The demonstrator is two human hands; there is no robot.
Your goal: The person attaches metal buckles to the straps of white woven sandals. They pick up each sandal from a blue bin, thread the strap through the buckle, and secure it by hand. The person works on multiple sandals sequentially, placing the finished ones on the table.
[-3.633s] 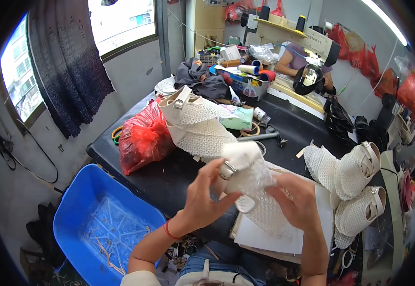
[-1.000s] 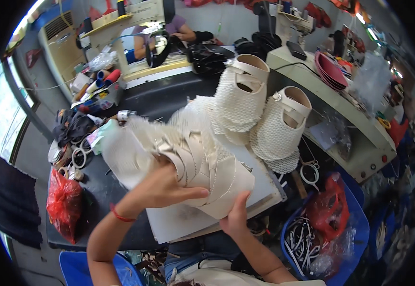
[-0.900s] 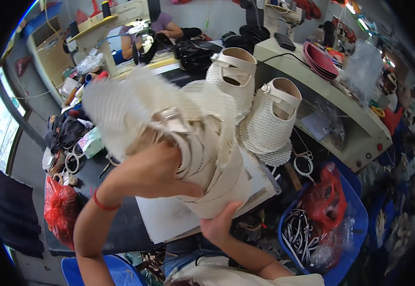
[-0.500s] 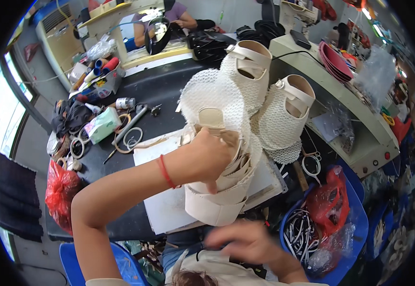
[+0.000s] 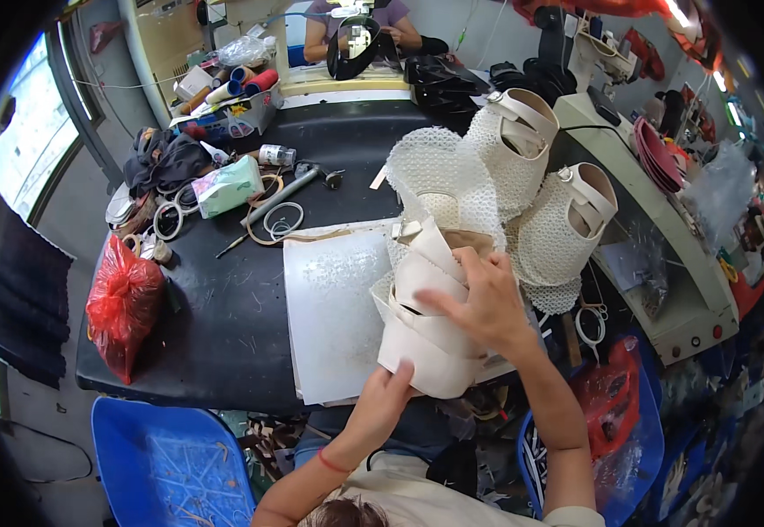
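A stack of cream shoe uppers [image 5: 430, 347], with smooth straps and woven mesh, sits at the table's near edge, on the right part of a pale board [image 5: 334, 307]. At its near lower rim, my left hand [image 5: 382, 400] has its thumb on the outside, its other fingers hidden beneath. My right hand [image 5: 492, 303] curls its fingers over the stack's right upper edge, the thumb stretched across the straps. A mesh flap [image 5: 439, 167] stands up behind. Beyond it are two more buckled stacks, a far one [image 5: 514, 149] and a nearer one [image 5: 562, 228].
On the left lie a red plastic bag [image 5: 123, 303], a tissue pack [image 5: 227, 186], tape rings and a hammer-like tool [image 5: 290, 193]. Blue tubs flank me, left [image 5: 171, 465] and right [image 5: 641, 448]. A sewing machine [image 5: 654, 281] borders the right; a person [image 5: 391, 22] sits opposite.
My left hand has left the inside of the stack for its near rim. My right hand has risen from below onto the stack's right side. The view has shifted.
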